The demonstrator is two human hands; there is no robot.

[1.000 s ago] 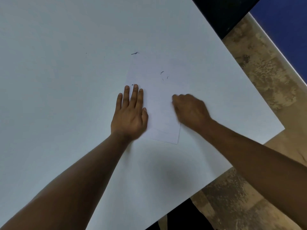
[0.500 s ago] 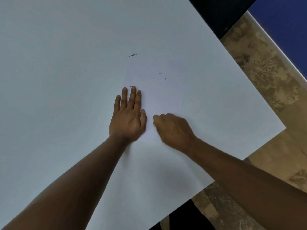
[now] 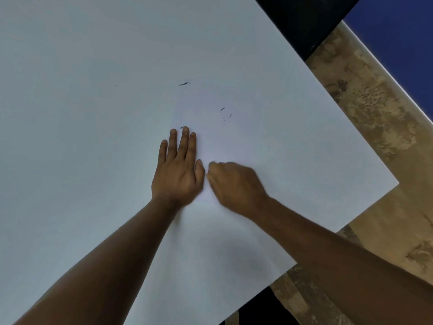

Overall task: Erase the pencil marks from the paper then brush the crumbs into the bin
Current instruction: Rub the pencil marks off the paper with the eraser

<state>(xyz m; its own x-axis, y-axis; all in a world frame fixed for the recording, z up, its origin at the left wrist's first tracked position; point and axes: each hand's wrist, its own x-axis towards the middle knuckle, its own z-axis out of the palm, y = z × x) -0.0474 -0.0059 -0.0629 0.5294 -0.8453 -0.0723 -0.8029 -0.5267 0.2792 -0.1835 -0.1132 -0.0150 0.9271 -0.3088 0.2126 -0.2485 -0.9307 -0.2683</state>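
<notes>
Left hand (image 3: 178,174) flat, fingers straight and together, pressing down the white rectangular sheet of paper (image 3: 234,141) on the large pale grey-white table (image 3: 70,113), roughly midway across, nearer the right edge than the left. Right hand (image 3: 236,186) just beside the left thumb, blurred, fingers curled under as if pinching something small; probably an eraser, though none shows, so cannot tell what the curled fingers hold, if anything. Paper barely distinct from the tabletop; outline faint, long axis apparently running from the near side up and away toward the far edge, tilted slightly rightward, far short end pointing toward the dark strip beyond the table's far right corner. Small dark eraser crumbs (image 3: 222,110) lying on the paper's far half, one more dark curl (image 3: 184,83) just past the paper on bare table, another speck touching the left middle fingertip. Likely step in hand: rubbing out marks near the paper's near end. For a clean job: short strokes away from the pinning palm, light pressure to avoid creasing, sheet kept pinned flat, strokes along the long axis. No bin in view.
</notes>
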